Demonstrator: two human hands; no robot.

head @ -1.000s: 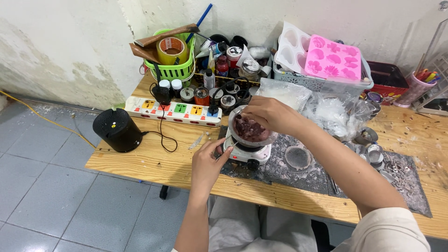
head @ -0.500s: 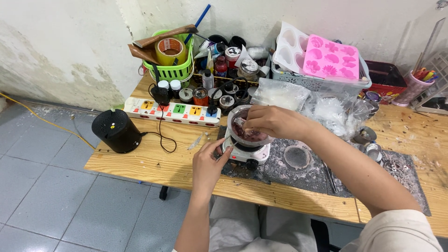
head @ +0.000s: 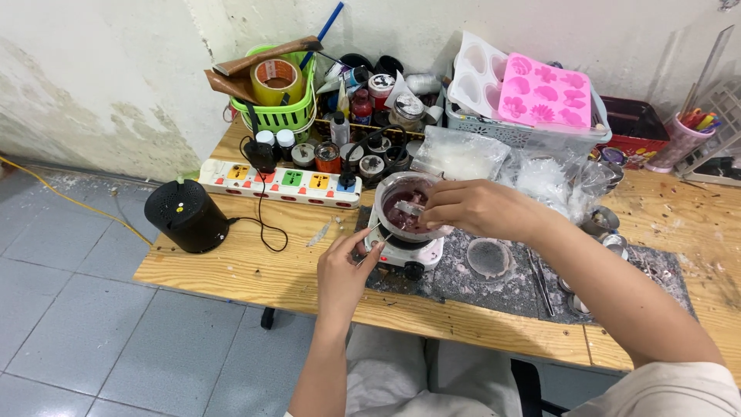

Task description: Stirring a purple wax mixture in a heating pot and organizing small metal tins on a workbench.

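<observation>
Right hand (head: 475,208) reaches in over the small metal pot (head: 407,208), fingers pinched around a small pale stick-like tool (head: 409,207) that dips into the dark red contents. Left hand (head: 345,266) sits low at the front left corner of the little white hot plate (head: 401,251), fingers curled narrow near the pot's handle; whether it truly grips that handle, I cannot tell. Pot sits squarely on the hot plate, which stands on a grey speckled mat (head: 494,274) on the wooden table (head: 231,266). Behind it runs a white power strip (head: 282,181), a black round device (head: 185,216) to the left, a pink flower mould (head: 544,91) on a basket at the back.
</observation>
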